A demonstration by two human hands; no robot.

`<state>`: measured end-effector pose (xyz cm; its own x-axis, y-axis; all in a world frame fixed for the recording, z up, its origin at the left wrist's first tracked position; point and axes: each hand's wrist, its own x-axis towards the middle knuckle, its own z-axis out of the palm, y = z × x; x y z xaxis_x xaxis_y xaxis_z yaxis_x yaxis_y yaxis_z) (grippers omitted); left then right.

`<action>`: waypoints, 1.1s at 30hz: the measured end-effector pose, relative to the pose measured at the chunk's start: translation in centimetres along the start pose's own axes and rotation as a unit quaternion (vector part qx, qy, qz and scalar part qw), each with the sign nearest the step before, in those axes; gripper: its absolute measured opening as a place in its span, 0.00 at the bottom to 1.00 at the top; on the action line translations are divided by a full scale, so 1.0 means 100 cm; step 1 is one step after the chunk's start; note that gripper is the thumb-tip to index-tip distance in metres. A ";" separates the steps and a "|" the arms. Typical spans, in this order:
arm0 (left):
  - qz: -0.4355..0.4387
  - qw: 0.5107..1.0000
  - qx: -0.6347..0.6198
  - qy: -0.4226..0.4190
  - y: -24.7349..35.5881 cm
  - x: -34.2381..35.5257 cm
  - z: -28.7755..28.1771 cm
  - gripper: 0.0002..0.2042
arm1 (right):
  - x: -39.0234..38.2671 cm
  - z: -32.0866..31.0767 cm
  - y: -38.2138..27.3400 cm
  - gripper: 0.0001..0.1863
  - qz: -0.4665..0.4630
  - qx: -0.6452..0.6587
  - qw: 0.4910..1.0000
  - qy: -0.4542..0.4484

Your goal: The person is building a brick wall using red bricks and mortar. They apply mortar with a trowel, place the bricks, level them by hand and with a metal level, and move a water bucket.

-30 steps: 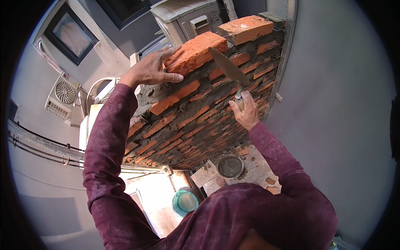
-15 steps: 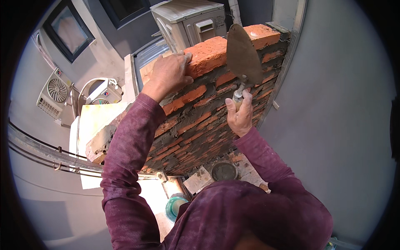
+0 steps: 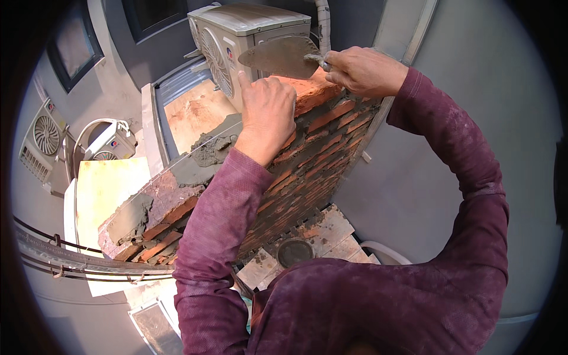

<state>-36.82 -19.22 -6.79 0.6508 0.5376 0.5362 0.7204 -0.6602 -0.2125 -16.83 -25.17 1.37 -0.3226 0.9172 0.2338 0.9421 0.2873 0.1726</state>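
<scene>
My right hand is clamped around the handle of a trowel, its blade lying roughly level and pointing left above the top of the wall; I can't tell whether the metal touches anything. My left hand is bent over the top edge at the left end of an orange brick, one finger raised, but its underside is hidden, so I can't tell whether I'm gripping or only steadying. That brick sits on the top course of the brick wall, just under the blade. I judge that I'm setting and levelling it; the next move seems to call for a light press or tap, holding its edge true to the thin string. Left of my hand, rough grey mortar lies along the wall top, looking uneven enough to need spreading. Beyond stands an air-conditioner unit; below, a round tub rests on the floor.
</scene>
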 end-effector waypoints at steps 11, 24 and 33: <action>0.015 0.999 0.021 0.040 -0.002 -0.002 0.012 0.12 | 0.015 -0.012 -0.001 0.12 -0.051 -0.051 0.997 -0.026; 0.123 0.944 -0.299 0.069 0.064 -0.115 -0.003 0.31 | -0.080 0.010 -0.018 0.18 0.154 0.349 0.849 0.365; -0.304 0.520 -0.439 -0.666 0.229 -0.574 0.123 0.43 | -0.344 0.303 -0.096 0.21 0.331 0.440 0.825 -0.126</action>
<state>-54.73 -58.79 -52.46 0.3764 0.2877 -0.8806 0.8836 0.1741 0.4346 -11.98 -51.09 -37.29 0.2144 0.9500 -0.2271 0.6416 -0.3122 -0.7006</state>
